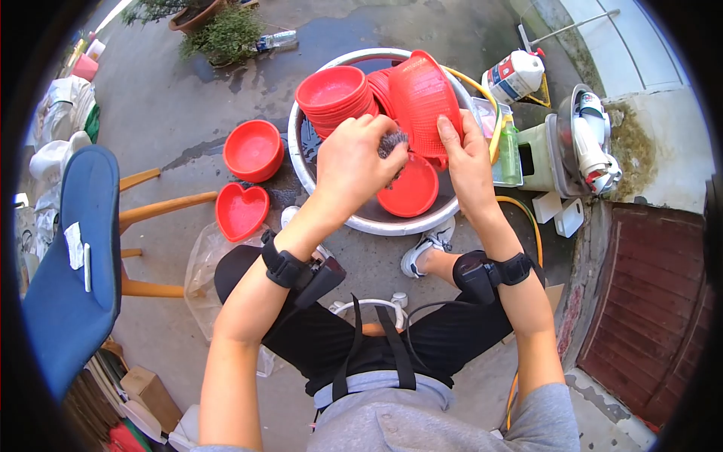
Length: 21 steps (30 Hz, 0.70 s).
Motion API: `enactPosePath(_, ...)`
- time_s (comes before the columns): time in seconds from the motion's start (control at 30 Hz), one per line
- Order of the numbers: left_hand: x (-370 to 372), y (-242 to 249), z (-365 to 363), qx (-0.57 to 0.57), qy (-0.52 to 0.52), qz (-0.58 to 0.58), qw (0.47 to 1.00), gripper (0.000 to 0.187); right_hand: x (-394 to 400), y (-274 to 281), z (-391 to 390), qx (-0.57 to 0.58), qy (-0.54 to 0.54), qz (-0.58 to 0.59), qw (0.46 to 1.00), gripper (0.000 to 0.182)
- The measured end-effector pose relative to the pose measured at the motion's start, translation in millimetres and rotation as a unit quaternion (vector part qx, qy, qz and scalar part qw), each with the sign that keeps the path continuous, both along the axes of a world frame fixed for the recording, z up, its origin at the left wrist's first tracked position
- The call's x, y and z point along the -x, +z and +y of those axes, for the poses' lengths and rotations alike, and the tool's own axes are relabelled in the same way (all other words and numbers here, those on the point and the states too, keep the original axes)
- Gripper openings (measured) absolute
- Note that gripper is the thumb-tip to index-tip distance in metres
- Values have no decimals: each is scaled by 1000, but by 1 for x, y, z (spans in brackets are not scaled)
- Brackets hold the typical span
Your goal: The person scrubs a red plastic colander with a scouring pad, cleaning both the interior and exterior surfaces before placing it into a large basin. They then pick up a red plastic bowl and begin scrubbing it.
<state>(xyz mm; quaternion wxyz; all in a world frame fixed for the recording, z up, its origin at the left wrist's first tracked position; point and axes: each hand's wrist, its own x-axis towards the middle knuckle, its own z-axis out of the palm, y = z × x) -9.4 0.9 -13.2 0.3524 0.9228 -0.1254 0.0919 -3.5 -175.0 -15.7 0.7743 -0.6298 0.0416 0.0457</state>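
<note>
A red perforated basket (425,98) is tilted up over a large round tub (299,162), and my right hand (468,162) grips its lower right edge, thumb on its side. My left hand (354,158) is closed round a dark scrubber (392,143), close to the basket's left side. Inside the tub, a stack of red bowls (335,98) stands at the left, and a round red piece (409,186) lies below my hands. More red pieces behind the basket are partly hidden.
Red bowls (254,151) and a heart-shaped red basket (242,211) sit on the ground left of the tub. A blue chair (75,264) stands further left. At the right are a white jug (514,77), a green bottle (509,154) and a yellow hose (536,233).
</note>
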Motion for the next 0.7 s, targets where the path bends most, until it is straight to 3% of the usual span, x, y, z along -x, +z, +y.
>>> enactPosePath(0.03,-5,8,3,85,39,143,985,38,1,2,0,201,-10,-114,973,21)
enactPosePath(0.07,-11,11,8,158,62,202,964,49,2,4,0,391,-20,-221,893,19)
enactPosePath(0.1,-19,7,13,192,69,219,954,55,1,9,-1,492,-30,-302,816,21)
enactPosePath(0.13,-23,4,16,226,76,236,942,60,1,10,-3,492,-31,-304,815,21)
enactPosePath(0.2,-23,1,17,261,88,230,933,66,0,10,-5,633,-10,-413,654,26)
enactPosePath(0.27,-24,4,18,246,82,288,922,65,2,7,-4,642,-3,-417,643,28)
enactPosePath(0.3,-25,-3,19,292,64,298,907,61,5,9,-3,649,2,-416,637,31)
enactPosePath(0.43,-22,-22,15,384,60,252,886,54,10,8,-4,660,47,-395,637,45)
enactPosePath(0.53,-25,-13,19,303,102,211,924,41,9,20,1,647,50,-414,638,52)
enactPosePath(0.6,-26,4,24,161,160,165,960,33,7,34,-4,643,33,-409,647,60)
enactPosePath(0.67,-24,14,26,143,179,119,966,30,3,37,-14,639,17,-403,655,68)
enactPosePath(0.7,-23,21,28,139,169,114,969,31,-2,35,-20,570,-43,-392,721,69)
